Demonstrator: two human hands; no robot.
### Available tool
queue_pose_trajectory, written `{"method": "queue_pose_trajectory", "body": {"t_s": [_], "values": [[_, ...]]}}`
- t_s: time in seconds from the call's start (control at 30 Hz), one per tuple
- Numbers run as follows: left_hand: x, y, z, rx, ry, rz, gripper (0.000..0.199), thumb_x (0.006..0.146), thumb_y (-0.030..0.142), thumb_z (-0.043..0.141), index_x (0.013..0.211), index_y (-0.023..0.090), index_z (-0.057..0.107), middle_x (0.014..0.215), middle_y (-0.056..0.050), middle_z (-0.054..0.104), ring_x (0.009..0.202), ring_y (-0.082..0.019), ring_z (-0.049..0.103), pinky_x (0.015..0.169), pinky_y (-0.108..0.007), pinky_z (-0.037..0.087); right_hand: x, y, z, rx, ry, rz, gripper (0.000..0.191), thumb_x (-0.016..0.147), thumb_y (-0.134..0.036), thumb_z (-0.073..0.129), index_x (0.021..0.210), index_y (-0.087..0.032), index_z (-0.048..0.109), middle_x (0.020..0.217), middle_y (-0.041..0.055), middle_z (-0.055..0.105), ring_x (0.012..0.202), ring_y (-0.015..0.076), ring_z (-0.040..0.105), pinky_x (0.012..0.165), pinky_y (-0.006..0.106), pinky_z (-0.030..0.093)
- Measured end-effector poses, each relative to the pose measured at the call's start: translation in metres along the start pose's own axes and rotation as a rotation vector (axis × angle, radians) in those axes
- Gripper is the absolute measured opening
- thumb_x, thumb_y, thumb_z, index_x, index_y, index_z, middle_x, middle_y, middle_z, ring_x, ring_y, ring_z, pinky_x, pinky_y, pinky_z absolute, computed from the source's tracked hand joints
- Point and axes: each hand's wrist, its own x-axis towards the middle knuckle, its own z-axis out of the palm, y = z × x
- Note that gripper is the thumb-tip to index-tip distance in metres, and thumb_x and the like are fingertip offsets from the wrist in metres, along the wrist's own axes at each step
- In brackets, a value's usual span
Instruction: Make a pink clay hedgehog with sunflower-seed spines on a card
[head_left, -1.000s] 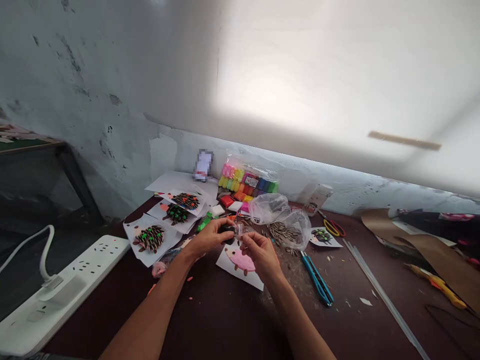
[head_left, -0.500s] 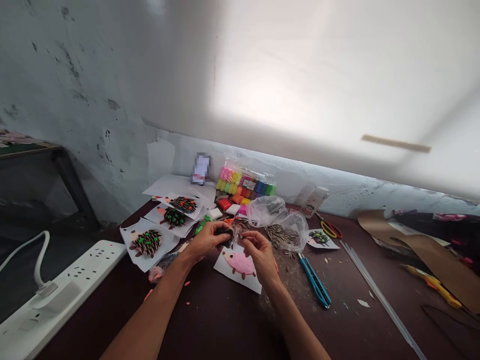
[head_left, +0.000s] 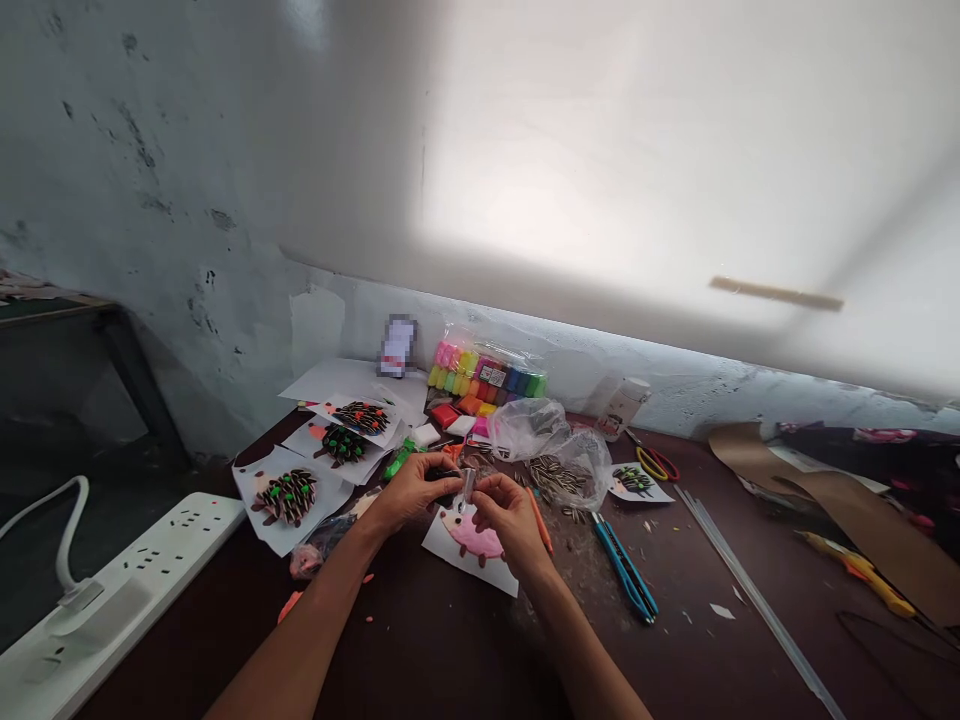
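My left hand pinches a small clear plastic wrapper with something dark in or behind it, partly hidden by the fingers. The other side of the wrapper is gripped by my right hand, thumb against fingertips. Just below both hands lies a white paper card bearing a pink clay hedgehog with a dark eye and brown feet. My right hand covers part of this card. An orange pen-like stick rests beside my right hand.
Finished-looking seed hedgehogs lie at left. Behind are coloured clay packs and a bag of striped seeds. Rightward lie a teal cutter, scissors, glue sticks and a yellow glue gun. A power strip sits front left.
My right hand has come slightly closer to my left at the wrapper. The whole view has shifted a little; the orange stick shows more beside my right hand.
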Motion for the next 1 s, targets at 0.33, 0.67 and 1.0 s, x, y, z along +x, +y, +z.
{"method": "queue_pose_trajectory", "body": {"t_s": [0.33, 0.67, 1.0], "values": [[0.000, 0.000, 0.002, 0.015, -0.030, -0.011, 0.034, 0.065, 0.045, 0.069, 0.075, 0.014, 0.059, 0.068, 0.002, 0.053, 0.055, -0.008, 0.045, 0.043, -0.017, 0.035, 0.002, 0.002, -0.003, -0.048, -0.055, 0.026, 0.021, 0.065, -0.036, 0.067, 0.072, -0.017, 0.068, 0.049, -0.0054, 0.050, 0.045, 0.0068, 0.041, 0.046, 0.021, 0.034], [-0.003, 0.008, 0.005, 0.057, -0.033, -0.036, 0.031, 0.067, 0.042, 0.068, 0.073, 0.013, 0.060, 0.067, 0.002, 0.055, 0.053, -0.007, 0.047, 0.046, -0.018, 0.037, 0.004, 0.003, -0.006, -0.059, -0.053, 0.001, 0.022, 0.062, -0.037, 0.071, 0.068, -0.017, 0.066, 0.057, -0.0042, 0.052, 0.048, 0.0068, 0.041, 0.045, 0.020, 0.032], [-0.004, 0.010, 0.002, 0.066, -0.081, -0.066, 0.028, 0.066, 0.036, 0.067, 0.083, 0.013, 0.067, 0.070, 0.000, 0.060, 0.056, -0.008, 0.048, 0.047, -0.017, 0.037, 0.006, 0.010, -0.009, -0.351, 0.052, -0.116, 0.016, 0.067, -0.032, 0.060, 0.059, -0.018, 0.055, 0.053, -0.0041, 0.049, 0.049, 0.0089, 0.041, 0.046, 0.022, 0.032]]}}
